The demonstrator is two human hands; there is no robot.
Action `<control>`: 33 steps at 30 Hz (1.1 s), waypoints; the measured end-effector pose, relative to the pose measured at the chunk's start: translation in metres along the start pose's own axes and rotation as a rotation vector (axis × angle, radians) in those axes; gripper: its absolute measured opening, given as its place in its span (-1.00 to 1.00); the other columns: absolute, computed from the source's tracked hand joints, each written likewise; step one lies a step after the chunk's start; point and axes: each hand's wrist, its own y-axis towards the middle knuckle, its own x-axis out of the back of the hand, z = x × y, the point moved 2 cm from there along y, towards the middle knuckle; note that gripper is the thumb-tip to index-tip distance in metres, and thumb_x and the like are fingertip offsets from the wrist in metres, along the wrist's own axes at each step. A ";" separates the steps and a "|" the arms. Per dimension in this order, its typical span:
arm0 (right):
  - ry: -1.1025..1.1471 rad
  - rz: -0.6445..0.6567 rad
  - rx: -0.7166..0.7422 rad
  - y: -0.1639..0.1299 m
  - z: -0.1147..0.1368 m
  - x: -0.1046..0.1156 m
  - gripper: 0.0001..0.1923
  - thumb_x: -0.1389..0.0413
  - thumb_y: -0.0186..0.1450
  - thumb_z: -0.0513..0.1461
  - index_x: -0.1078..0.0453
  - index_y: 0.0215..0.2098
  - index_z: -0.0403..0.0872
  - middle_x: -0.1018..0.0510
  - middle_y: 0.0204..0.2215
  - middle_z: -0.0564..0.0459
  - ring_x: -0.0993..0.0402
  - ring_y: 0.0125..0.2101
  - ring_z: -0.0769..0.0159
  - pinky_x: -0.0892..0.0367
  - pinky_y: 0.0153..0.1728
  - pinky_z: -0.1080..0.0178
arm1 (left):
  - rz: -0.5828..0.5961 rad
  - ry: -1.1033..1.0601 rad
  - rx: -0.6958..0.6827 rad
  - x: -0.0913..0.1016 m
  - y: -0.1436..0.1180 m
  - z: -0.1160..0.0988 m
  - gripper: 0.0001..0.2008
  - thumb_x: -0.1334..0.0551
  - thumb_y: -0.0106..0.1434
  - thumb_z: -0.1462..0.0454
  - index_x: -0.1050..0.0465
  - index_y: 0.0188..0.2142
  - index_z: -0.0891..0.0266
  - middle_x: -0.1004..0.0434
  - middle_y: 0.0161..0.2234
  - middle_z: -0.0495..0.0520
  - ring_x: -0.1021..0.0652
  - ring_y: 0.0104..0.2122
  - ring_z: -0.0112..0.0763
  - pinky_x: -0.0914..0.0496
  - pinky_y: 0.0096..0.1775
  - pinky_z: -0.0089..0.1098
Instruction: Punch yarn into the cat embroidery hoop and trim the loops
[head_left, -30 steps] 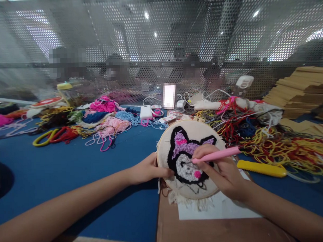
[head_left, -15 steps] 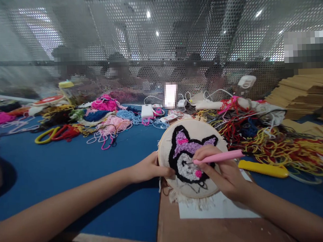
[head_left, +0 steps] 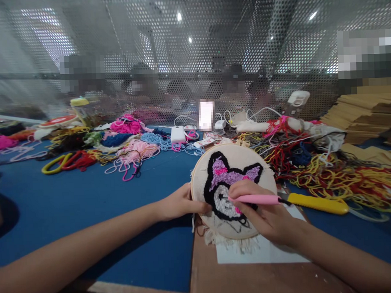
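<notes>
While the left hand (head_left: 180, 203) grips the embroidery hoop (head_left: 233, 192) by its left rim, the right hand (head_left: 265, 214) holds a pink punch needle (head_left: 253, 199), tip seemingly touching the hoop's grey yarn.

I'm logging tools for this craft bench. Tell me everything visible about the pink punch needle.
The pink punch needle is a slim, pen-like tool with what looks like a smooth plastic handle. It lies nearly level, its thin metal tip pointing left into the white looped area of the embroidery hoop. The right hand grips it with thumb and fingers; its rear end points toward a yellow tool.
</notes>
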 end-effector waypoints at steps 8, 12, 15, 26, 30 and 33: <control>-0.051 0.047 -0.084 0.002 -0.006 -0.009 -0.85 0.02 0.27 -0.36 -0.28 -0.21 -0.04 -0.45 -0.27 0.00 -0.36 -0.20 0.28 -0.30 -0.16 0.15 | 0.012 0.027 -0.001 -0.001 0.000 -0.001 -0.67 -0.30 0.03 0.34 -0.45 -0.15 0.34 -0.55 -0.26 0.11 -0.50 -0.33 -0.40 -0.41 -0.23 -0.41; -0.012 -0.005 -0.089 0.001 -0.007 -0.012 -0.86 -0.01 0.26 -0.35 -0.31 -0.23 -0.05 -0.45 -0.27 0.00 -0.35 -0.20 0.28 -0.28 -0.16 0.16 | -0.007 -0.005 0.000 -0.003 -0.001 -0.002 -0.63 -0.29 0.02 0.36 -0.43 -0.12 0.34 -0.55 -0.26 0.12 -0.51 -0.32 -0.38 -0.40 -0.22 -0.39; 0.093 -0.075 -0.183 -0.001 -0.007 -0.009 -0.90 0.00 0.27 -0.32 -0.31 -0.25 -0.05 -0.44 -0.30 0.01 -0.37 -0.29 0.32 -0.31 -0.27 0.21 | -0.005 -0.042 -0.004 -0.004 -0.002 -0.002 -0.61 -0.29 0.03 0.37 -0.42 -0.10 0.33 -0.55 -0.25 0.12 -0.51 -0.30 -0.38 -0.40 -0.20 -0.38; 0.228 -0.203 -0.187 0.000 -0.002 0.001 -0.90 0.02 0.28 -0.31 -0.28 -0.27 -0.01 -0.38 -0.33 0.03 -0.35 -0.28 0.28 -0.30 -0.29 0.17 | -0.006 -0.005 -0.002 0.001 -0.001 0.002 -0.65 -0.30 0.03 0.33 -0.43 -0.15 0.34 -0.54 -0.27 0.13 -0.49 -0.34 -0.38 -0.40 -0.25 -0.36; 0.268 -0.231 -0.204 0.000 -0.002 0.000 -0.91 0.03 0.28 -0.31 -0.26 -0.25 -0.02 -0.38 -0.34 0.02 -0.36 -0.29 0.28 -0.32 -0.30 0.17 | 0.000 0.002 -0.019 0.001 0.000 0.002 -0.64 -0.30 0.02 0.33 -0.42 -0.14 0.34 -0.53 -0.24 0.14 -0.49 -0.31 -0.36 -0.40 -0.22 -0.35; 0.271 -0.218 -0.204 0.000 -0.002 0.000 -0.90 0.02 0.28 -0.32 -0.26 -0.25 -0.02 -0.38 -0.34 0.03 -0.36 -0.29 0.28 -0.32 -0.30 0.16 | -0.004 0.016 -0.004 0.001 -0.001 0.003 -0.65 -0.31 0.03 0.31 -0.42 -0.15 0.34 -0.53 -0.26 0.14 -0.49 -0.32 -0.35 -0.40 -0.22 -0.33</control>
